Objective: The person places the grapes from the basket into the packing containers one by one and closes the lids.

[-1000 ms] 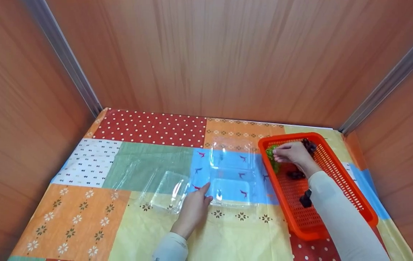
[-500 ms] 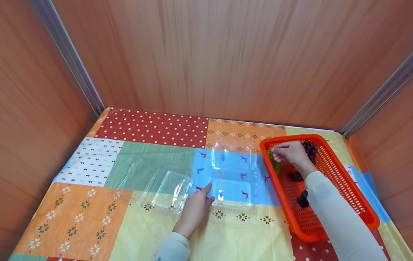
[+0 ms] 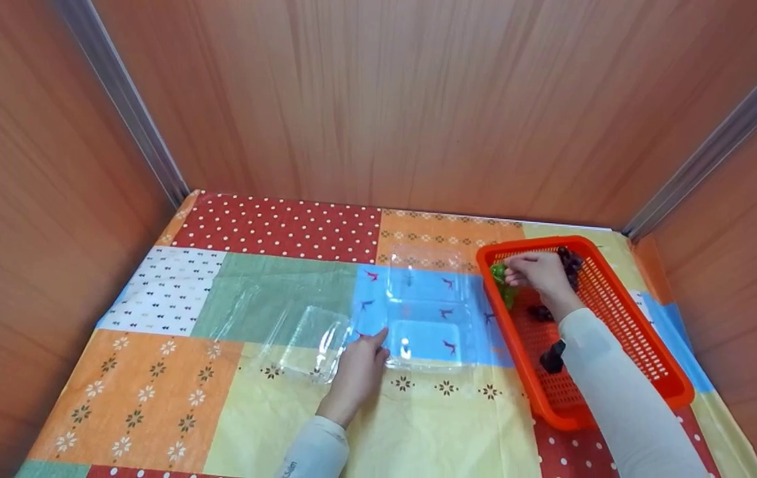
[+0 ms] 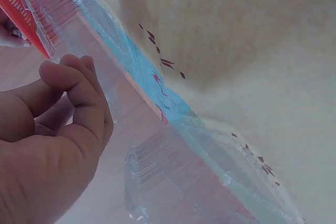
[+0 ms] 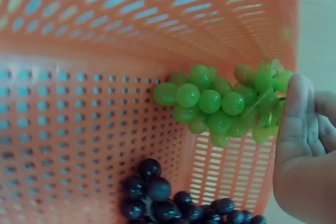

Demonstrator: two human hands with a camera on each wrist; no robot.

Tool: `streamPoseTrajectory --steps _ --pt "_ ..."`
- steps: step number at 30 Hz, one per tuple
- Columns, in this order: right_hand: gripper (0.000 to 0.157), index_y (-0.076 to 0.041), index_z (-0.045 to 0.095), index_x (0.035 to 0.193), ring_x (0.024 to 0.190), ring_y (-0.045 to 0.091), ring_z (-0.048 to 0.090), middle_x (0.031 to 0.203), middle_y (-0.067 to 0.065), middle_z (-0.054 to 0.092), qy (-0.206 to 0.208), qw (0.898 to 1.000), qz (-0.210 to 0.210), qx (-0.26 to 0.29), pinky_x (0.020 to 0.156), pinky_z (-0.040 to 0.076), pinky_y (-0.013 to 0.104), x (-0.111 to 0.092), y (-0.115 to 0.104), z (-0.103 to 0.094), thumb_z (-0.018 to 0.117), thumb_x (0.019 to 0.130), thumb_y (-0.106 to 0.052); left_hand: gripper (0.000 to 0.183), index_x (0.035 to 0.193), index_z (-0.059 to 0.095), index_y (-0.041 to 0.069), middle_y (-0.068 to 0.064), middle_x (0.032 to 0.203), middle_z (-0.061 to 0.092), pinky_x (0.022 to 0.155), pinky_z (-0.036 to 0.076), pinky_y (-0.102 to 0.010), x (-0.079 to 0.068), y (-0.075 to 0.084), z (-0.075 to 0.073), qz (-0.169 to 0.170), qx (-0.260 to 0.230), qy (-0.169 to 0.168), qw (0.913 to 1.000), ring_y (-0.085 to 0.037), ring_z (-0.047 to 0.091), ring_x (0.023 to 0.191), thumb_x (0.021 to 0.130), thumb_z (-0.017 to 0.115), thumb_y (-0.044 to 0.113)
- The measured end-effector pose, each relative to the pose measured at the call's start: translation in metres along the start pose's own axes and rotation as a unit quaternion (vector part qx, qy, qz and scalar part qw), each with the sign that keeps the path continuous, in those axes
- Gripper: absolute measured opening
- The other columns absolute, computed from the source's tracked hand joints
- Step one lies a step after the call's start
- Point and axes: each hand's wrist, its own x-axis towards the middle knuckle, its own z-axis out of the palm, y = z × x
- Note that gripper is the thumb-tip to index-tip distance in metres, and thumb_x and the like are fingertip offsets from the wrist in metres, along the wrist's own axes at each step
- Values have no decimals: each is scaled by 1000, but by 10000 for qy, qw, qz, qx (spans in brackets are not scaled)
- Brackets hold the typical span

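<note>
In the head view, my right hand [image 3: 544,275] reaches into the orange basket [image 3: 564,419] at its far left corner. Its fingertips pinch the stem end of a bunch of green grapes [image 5: 210,100], which lies along the basket wall in the right wrist view. Dark grapes [image 5: 157,198] sit below the bunch in that view. My left hand [image 3: 358,372] rests beside the hinge side of a clear plastic container [image 3: 428,311], index finger pointing forward. In the left wrist view its fingers are loosely bent with nothing between them.
The container's clear lid [image 3: 312,338] lies folded out to the left on the patchwork tablecloth [image 3: 153,392]. More dark grapes [image 3: 571,262] are in the basket's far right part. Wood-patterned panels [image 3: 378,119] enclose the table at the back and both sides.
The right hand has shifted slightly to the right at the green grapes, its fingertips staying together. The left hand keeps its place by the container. The head view has tilted a little.
</note>
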Motion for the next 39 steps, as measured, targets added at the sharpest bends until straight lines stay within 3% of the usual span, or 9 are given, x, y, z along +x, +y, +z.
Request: streamPoseTrajectory --steps 6,10,18,25,30,35,39 --pt "41 6 58 121 79 23 70 87 12 70 -80 9926 118 1204 83 52 36 -12 -1 -8 65 89 -18 41 132 54 6 -1 88 61 75 51 -31 1 3 -2 -268 -149 -120 9995 -13 56 78 92 59 11" --pt "42 10 55 123 77 22 69 86 13 70 -136 9865 119 1630 83 52 36 -22 -2 -6 65 89 -13 41 132 54 5 -1 88 61 74 51 -31 1 3 -1 -245 -179 -138 9994 -13 56 78 91 60 11" --pt "41 10 56 122 74 23 69 86 15 70 61 9817 -42 1902 81 53 36 -22 -5 0 66 88 -11 42 131 54 4 -1 88 61 76 51 -32 4 3 -3 -208 -150 -142 9996 -15 57 79 91 61 10" --pt "42 8 56 123 75 21 69 87 13 70 301 9753 35 2186 84 52 35 -22 2 -1 65 89 -14 40 128 57 2 -3 84 63 72 51 -34 2 2 -4 38 -24 -49 10000 -17 58 77 89 63 8" --pt "44 6 54 126 77 20 68 89 12 70 451 9639 87 2622 88 50 34 -24 1 -9 65 89 -15 41 128 57 3 -2 85 63 73 51 -34 1 3 -2 -22 -91 -84 9999 -16 58 78 89 63 8" --pt "50 4 55 127 77 20 68 89 11 70 481 9630 101 2648 86 52 33 -25 -4 -15 69 85 -19 40 129 57 4 -1 86 62 74 51 -34 3 4 -3 -115 -151 -119 9997 -15 57 78 89 63 9" --pt "43 3 58 124 76 20 68 88 11 70 397 9610 46 2736 84 53 33 -29 -9 -19 67 87 -16 41 130 56 4 -1 86 62 78 51 -35 4 3 -3 -199 -197 -130 9995 -16 58 79 89 62 10"
